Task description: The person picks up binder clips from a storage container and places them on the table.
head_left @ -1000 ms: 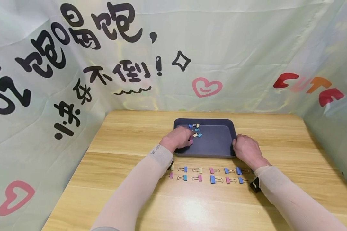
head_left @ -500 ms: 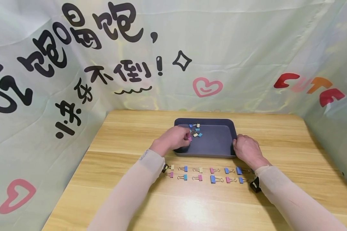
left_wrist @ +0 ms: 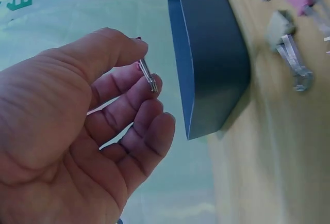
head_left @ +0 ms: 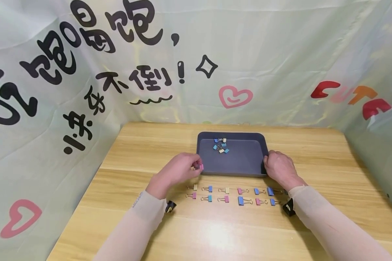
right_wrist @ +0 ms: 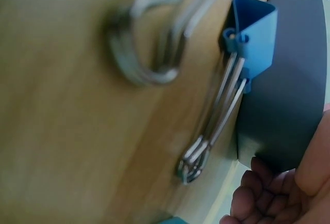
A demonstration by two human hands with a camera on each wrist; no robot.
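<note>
Thumb and fingertips of my left hand (head_left: pixel 182 167) pinch a small pink binder clip (head_left: pixel 201 167) just over the left front corner of the dark grey tray (head_left: pixel 241 161). In the left wrist view, the clip's wire handles (left_wrist: pixel 148 74) poke out between thumb and fingers, and most of its body is hidden. My right hand (head_left: pixel 282 167) grips the tray's right side near the front corner. Its thumb and curled fingers show by the tray's wall (right_wrist: pixel 283 110) in the right wrist view. Inside the tray, several blue, teal and pale yellow binder clips (head_left: pixel 221 150) lie toward the back left.
Two rows of binder clips lie on the wooden table (head_left: pixel 124 152) in front of the tray, among them a large blue clip (head_left: pixel 240 201) and a pink clip (head_left: pixel 227 199). A printed cloth (head_left: pixel 264 54) hangs behind the table and along both sides.
My left hand has drawn back leftward and toward me from the tray's inside, carrying the pink clip. The right hand has stayed at the tray's right side.
</note>
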